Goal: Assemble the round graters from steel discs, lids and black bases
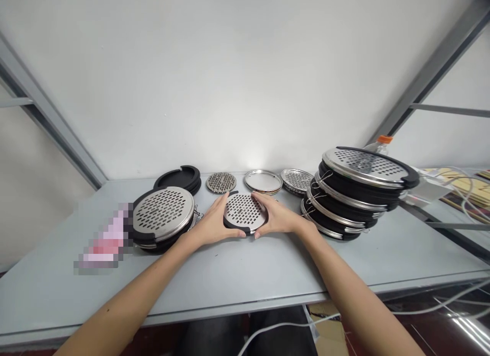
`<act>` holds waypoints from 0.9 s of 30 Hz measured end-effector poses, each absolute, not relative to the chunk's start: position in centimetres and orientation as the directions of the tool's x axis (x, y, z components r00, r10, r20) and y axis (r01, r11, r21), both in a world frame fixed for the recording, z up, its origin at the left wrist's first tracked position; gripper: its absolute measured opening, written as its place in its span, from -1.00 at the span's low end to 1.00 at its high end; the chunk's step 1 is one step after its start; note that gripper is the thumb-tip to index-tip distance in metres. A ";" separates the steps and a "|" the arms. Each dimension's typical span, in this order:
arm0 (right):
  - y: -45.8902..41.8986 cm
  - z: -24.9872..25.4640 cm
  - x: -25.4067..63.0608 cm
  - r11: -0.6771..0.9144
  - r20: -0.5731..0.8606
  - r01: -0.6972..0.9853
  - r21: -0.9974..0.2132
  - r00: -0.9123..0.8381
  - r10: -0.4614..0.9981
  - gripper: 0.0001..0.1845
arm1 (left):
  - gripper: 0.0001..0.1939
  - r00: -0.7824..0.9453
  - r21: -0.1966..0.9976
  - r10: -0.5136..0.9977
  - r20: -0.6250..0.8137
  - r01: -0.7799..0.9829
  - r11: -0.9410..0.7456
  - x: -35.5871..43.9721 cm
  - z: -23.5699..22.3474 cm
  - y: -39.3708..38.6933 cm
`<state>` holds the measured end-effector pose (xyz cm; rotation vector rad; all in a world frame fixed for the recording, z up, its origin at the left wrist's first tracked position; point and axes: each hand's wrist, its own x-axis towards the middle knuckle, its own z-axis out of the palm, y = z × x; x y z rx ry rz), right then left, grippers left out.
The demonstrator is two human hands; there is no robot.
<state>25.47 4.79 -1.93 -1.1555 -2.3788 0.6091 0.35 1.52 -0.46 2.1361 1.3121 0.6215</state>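
As I look down through the head camera, both hands close around one small round grate, a perforated steel disc with a black rubber edge, held between them just above the front of the table. The left hand curves around the grate's left side and the right hand around its right, palms against the rim and fingers spread partly over the steel. The grip is gentle but closed from both sides; I cannot tell whether the grate is touching the table or lifted slightly off it.

Just left of the left hand sits a low stack of larger grates with black rims. Just right of the right hand rises a taller stack, its layers slightly offset and tilted, with thin wire loops at the edges. Straight ahead of the grip, in a row, I see black rubber rings, a small perforated disc, a plain steel ring and a stacked perforated disc. Behind the taller stack stands a plastic bottle with an orange cap. Left of the low stack lies a pink object, too blurred to name. All of this rests on a grey table.
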 end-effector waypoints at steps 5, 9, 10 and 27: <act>5.1 -2.1 25.7 0.588 0.179 0.606 -0.536 -0.599 0.781 0.29 | 0.26 0.437 0.675 0.892 0.115 0.625 -0.393 0.0 -0.4 1.6; 5.2 -2.0 25.9 0.589 0.178 0.609 -0.531 -0.599 0.781 0.27 | 0.22 0.451 0.665 0.886 0.113 0.628 -0.404 0.0 -0.2 1.6; 5.2 -1.9 25.9 0.589 0.178 0.611 -0.530 -0.598 0.781 0.26 | 0.22 0.454 0.661 0.884 0.114 0.629 -0.409 -0.1 -0.2 1.6; 4.4 -1.4 25.4 0.563 0.166 0.581 -0.588 -0.595 0.787 0.15 | 0.16 0.479 0.589 0.872 0.100 0.678 -0.440 -0.5 -0.3 1.3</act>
